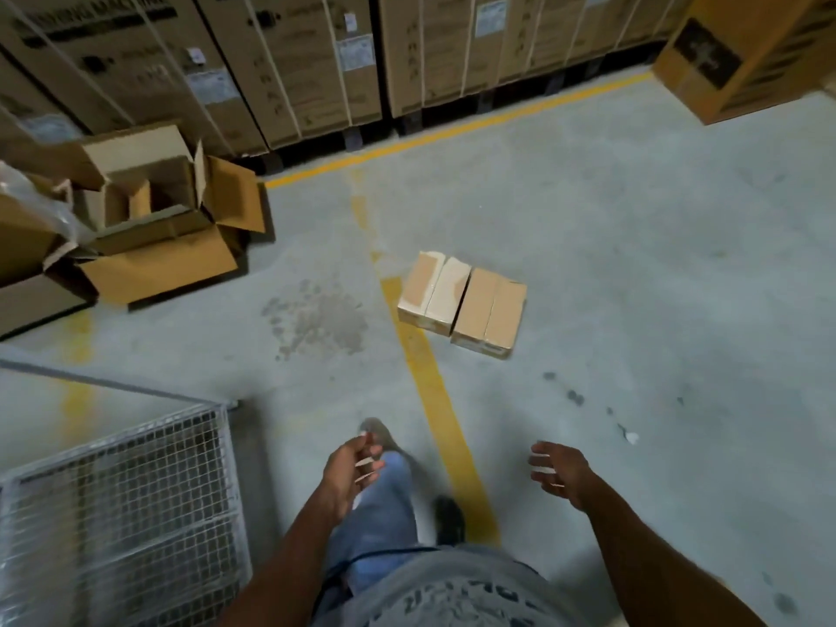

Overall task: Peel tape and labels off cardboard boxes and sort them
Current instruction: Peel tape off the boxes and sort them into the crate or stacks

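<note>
Hands [357, 468] [558, 475] low, forward, fingers loose.

Your forward foot [377, 434] is smeared by motion blur, the print on the tall cartons [289, 61] along the back wall is too soft to read, and the wire cage [122, 504] and the orange carton [746, 56] are cut off by the edges.

Warehouse: tall strapped cartons [289, 61] on pallets along far wall, yellow floor lines [445, 427] on concrete, wire cage [122, 500] near left.
</note>
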The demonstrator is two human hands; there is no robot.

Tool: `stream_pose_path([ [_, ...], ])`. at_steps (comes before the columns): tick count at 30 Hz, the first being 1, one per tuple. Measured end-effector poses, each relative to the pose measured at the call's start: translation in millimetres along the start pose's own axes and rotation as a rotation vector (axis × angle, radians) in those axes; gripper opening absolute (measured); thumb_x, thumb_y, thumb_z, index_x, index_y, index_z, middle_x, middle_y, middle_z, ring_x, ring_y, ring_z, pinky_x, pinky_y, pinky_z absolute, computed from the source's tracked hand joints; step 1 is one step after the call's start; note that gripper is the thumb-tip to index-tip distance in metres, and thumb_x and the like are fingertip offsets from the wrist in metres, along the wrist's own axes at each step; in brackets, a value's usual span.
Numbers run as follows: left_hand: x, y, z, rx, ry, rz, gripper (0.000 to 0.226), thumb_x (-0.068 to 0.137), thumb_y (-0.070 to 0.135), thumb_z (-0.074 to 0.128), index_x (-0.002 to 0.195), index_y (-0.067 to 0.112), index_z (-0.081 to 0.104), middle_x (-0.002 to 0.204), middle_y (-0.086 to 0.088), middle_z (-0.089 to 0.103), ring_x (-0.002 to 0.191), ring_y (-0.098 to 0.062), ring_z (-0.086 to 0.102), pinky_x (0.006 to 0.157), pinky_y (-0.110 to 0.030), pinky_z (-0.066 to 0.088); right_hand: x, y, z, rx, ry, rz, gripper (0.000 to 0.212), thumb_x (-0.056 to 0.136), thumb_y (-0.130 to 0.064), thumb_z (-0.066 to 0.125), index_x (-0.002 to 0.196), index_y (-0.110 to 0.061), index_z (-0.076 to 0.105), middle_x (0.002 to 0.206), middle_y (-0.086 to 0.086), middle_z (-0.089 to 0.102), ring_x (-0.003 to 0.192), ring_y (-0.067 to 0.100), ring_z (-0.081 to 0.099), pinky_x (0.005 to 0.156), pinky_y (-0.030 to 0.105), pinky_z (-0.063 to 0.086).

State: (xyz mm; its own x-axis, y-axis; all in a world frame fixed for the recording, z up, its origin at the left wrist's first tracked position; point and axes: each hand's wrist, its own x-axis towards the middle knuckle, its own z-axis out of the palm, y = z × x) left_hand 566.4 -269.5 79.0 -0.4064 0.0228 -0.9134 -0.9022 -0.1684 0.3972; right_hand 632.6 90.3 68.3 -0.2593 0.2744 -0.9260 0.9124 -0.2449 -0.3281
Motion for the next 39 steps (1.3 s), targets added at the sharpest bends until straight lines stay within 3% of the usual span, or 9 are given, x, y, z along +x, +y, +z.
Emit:
stream_pose_path([
  [6, 77.1, 85.6, 8.2, 0.045, 0.017, -0.027, 0.03, 0.108, 0.037, 0.048, 0.111, 0.015, 0.068, 0.108, -0.007, 0.071, 0.095, -0.027, 0.066, 0.076, -0.034, 0.05, 42.6, -82.1, 49.1, -0.133, -0.015, 0.004, 0.019, 0.102, -0.018, 0.059, 0.097, -0.007, 0.073, 0.093, 0.014, 0.069, 0.067, 0.024, 0.055, 0.063, 0.029, 0.039],
  [10, 132.8, 154.0, 19.1, 0.136, -0.001, -0.04, 0.03, 0.107, 0.037, 0.048, 0.113, 0.015, 0.068, 0.109, -0.009, 0.07, 0.09, -0.026, 0.064, 0.073, -0.034, 0.05, 70.6, -148.1, 88.5, -0.256, 0.011, -0.028, 0.017, 0.102, -0.011, 0.057, 0.101, -0.003, 0.073, 0.09, 0.014, 0.066, 0.06, 0.016, 0.046, 0.058, 0.025, 0.031],
  [13, 177.1, 202.1, 31.4, 0.299, -0.03, -0.012, 0.03, 0.108, 0.035, 0.048, 0.115, 0.014, 0.069, 0.107, -0.009, 0.07, 0.088, -0.026, 0.064, 0.074, -0.033, 0.05, 95.2, -211.4, 116.5, -0.342, -0.014, -0.072, 0.012, 0.104, -0.008, 0.057, 0.101, -0.003, 0.067, 0.091, 0.015, 0.064, 0.064, 0.016, 0.049, 0.052, 0.022, 0.036],
  [17, 241.3, 249.6, 51.0, 0.461, -0.031, -0.011, 0.028, 0.107, 0.035, 0.051, 0.114, 0.014, 0.069, 0.108, -0.01, 0.072, 0.087, -0.027, 0.066, 0.073, -0.032, 0.052, 152.0, -290.0, 150.1, -0.506, -0.035, -0.179, 0.009, 0.105, -0.021, 0.055, 0.102, -0.018, 0.064, 0.106, 0.007, 0.061, 0.094, 0.021, 0.055, 0.068, 0.025, 0.042],
  [25, 439.6, 293.8, 111.7, 0.625, -0.048, 0.037, 0.02, 0.105, 0.026, 0.056, 0.118, 0.014, 0.066, 0.093, -0.007, 0.07, 0.071, -0.021, 0.06, 0.065, -0.028, 0.047, 362.3, -395.1, 193.1, -0.545, -0.016, -0.259, 0.03, 0.102, -0.021, 0.061, 0.125, -0.004, 0.069, 0.11, 0.005, 0.058, 0.103, 0.022, 0.052, 0.096, 0.037, 0.044],
  [30, 592.4, 272.1, 146.6, 0.713, -0.047, 0.115, 0.032, 0.101, 0.03, 0.064, 0.131, 0.028, 0.053, 0.104, -0.008, 0.069, 0.081, -0.023, 0.065, 0.077, -0.036, 0.051, 516.3, -407.5, 218.9, -0.471, -0.026, -0.228, 0.039, 0.102, -0.023, 0.063, 0.136, -0.007, 0.056, 0.121, 0.011, 0.059, 0.117, 0.035, 0.058, 0.103, 0.051, 0.05],
  [33, 666.2, 263.7, 168.5, 0.809, -0.039, 0.197, 0.047, 0.098, 0.026, 0.069, 0.142, 0.027, 0.049, 0.122, -0.007, 0.063, 0.1, -0.024, 0.061, 0.08, -0.029, 0.05, 590.3, -407.4, 230.1, -0.388, -0.081, -0.208, 0.053, 0.099, -0.025, 0.068, 0.146, -0.013, 0.045, 0.132, 0.007, 0.055, 0.12, 0.032, 0.054, 0.099, 0.05, 0.051],
  [35, 714.9, 262.3, 182.0, 0.868, 0.046, 0.291, 0.059, 0.096, 0.027, 0.071, 0.149, 0.027, 0.045, 0.136, -0.008, 0.052, 0.118, -0.027, 0.056, 0.091, -0.03, 0.049, 640.4, -404.7, 235.8, -0.375, -0.111, -0.248, 0.058, 0.095, -0.027, 0.071, 0.146, -0.016, 0.044, 0.132, 0.004, 0.056, 0.115, 0.027, 0.056, 0.088, 0.043, 0.055],
  [39, 785.1, 266.0, 199.9, 0.977, 0.211, 0.325, 0.083, 0.093, 0.04, 0.072, 0.16, 0.023, 0.027, 0.157, -0.014, 0.033, 0.14, -0.04, 0.035, 0.112, -0.05, 0.037, 710.6, -403.0, 247.2, -0.337, -0.048, -0.367, 0.024, 0.093, -0.004, 0.07, 0.108, -0.003, 0.051, 0.093, 0.009, 0.059, 0.078, 0.021, 0.061, 0.05, 0.022, 0.053],
])
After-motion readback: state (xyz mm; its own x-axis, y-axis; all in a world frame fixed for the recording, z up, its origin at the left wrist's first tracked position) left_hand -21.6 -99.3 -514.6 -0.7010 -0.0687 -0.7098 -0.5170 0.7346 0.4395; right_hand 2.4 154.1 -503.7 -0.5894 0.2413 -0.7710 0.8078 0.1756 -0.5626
